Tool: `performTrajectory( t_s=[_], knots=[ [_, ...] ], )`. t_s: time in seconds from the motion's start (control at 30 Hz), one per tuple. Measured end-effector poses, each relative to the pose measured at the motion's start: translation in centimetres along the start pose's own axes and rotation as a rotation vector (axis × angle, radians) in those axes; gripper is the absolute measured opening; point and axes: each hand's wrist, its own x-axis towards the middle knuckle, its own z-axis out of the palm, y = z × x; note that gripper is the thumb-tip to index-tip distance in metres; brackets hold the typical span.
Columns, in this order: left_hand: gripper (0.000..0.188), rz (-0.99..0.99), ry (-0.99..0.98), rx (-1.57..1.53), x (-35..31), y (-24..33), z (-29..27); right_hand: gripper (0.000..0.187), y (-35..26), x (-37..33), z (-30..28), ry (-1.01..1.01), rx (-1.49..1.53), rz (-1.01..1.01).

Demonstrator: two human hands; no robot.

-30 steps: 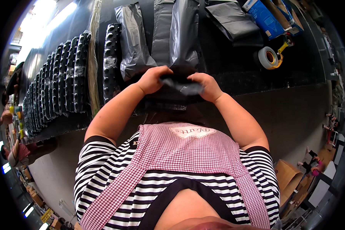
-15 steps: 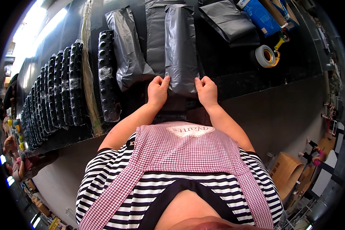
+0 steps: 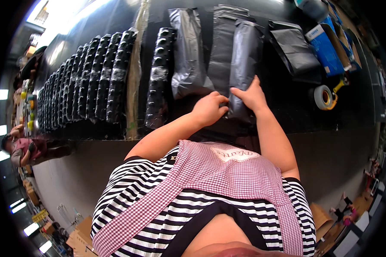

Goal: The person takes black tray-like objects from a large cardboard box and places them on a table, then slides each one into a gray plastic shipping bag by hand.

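Note:
A filled grey plastic mailing bag (image 3: 245, 51) lies lengthwise in front of me on the black table. My right hand (image 3: 252, 95) grips its near part, thumb on top and fingers around the right side. My left hand (image 3: 211, 109) is at the bag's left edge, fingers bent and slightly apart, with nothing seen between them. Under and left of that bag is a flat grey plastic bag (image 3: 221, 51). Another filled grey bag (image 3: 188, 55) lies further left, beside a black studded roll (image 3: 159, 73) wrapped around its middle in clear film.
A long row of similar black studded rolls (image 3: 120, 73) stretches to the left, past a strip of tape (image 3: 135, 77) on the table. To the right are a stack of grey bags (image 3: 295, 49), a blue box (image 3: 326, 51) and a tape dispenser (image 3: 324, 97). A person (image 3: 28, 150) stands far left.
My right hand has gone from pinching the bag's near right corner to gripping around its side. My left hand has let go of the left corner. The view has shifted left.

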Motion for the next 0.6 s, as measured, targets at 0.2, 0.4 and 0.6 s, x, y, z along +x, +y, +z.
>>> performTrajectory(
  t_s=[0.2,0.4,0.6],
  knots=[
    [0.078,-0.270,0.514,0.585,-4.2,-7.2,-9.9,0.069,2.3,0.0,-2.1,-0.330,1.107,0.012],
    [0.103,-0.504,0.273,0.117,-4.8,-10.2,-13.6,0.101,-7.4,5.8,-0.8,-0.124,0.386,-0.282],
    [0.099,-0.358,0.477,-0.599,-7.8,-12.3,-16.6,0.124,-13.4,7.4,5.9,-0.299,-0.237,-0.294]
  ],
)
